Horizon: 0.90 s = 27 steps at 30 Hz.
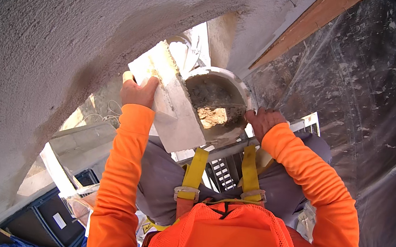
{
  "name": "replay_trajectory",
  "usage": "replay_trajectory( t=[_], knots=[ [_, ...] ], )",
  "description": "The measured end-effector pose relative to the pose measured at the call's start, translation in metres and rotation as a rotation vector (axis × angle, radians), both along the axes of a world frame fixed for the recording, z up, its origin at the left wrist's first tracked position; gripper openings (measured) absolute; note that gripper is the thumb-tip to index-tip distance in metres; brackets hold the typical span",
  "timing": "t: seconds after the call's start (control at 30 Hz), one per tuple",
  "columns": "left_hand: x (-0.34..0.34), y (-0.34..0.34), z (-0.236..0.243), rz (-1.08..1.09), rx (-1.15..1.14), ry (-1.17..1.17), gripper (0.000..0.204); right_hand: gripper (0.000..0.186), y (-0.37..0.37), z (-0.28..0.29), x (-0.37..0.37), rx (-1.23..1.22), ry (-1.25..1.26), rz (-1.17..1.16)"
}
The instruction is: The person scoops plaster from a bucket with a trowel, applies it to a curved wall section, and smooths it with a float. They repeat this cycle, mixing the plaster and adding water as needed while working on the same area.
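- Grey rough-textured plaster wall (68,23) fills left and top of view, curving with the lens.
- Dark plastic sheeting (369,100), dust-speckled, covers right side; a wooden strip (309,22) runs diagonally along its upper edge.
- Person's orange long sleeves and orange mesh vest (235,245) at bottom centre, yellow harness straps (196,167) over grey trousers.
- White flat plastering board (175,104), mortar-smeared, tilted in the centre, just beside the wall, touching the bucket's left side.
- White bucket (220,83) with brownish-grey mortar inside, centre of view, right of the board, in front of the person's legs.
- Metal scaffold rail (308,123) behind the right hand, grated step (221,172) lower down.
- Left hand (138,91) clasps the board's left edge, fingers wrapped over it.
- Right hand (264,120) grips the bucket's right rim, fingers curled on it.
- Dark bins (56,220) far below at lower left.
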<state>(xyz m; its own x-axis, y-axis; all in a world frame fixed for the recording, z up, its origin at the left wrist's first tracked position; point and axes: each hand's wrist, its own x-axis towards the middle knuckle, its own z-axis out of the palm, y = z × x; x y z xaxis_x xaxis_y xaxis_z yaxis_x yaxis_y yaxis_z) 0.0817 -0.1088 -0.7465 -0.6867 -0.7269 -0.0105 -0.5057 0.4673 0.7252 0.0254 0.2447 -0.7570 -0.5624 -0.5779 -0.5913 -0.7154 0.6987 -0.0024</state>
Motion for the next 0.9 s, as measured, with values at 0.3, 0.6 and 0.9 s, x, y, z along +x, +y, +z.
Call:
replay_trajectory(
  t=[0.3, 0.6, 0.9],
  knots=[
    [0.021, 0.049, -0.026, -0.041, 0.100, 0.155, 0.049, 0.046, 0.013, 0.054, 0.041, -0.638, 0.036, -0.338],
    [0.022, 0.009, -0.019, 0.098, 0.321, 0.289, 0.046, 0.051, 0.034, 0.044, 0.112, -0.764, -0.014, -0.244],
    [0.058, 0.056, -0.038, -0.087, 0.502, 0.375, 0.042, 0.048, 0.000, 0.030, 0.109, -0.780, 0.023, -0.321]
  ],
)
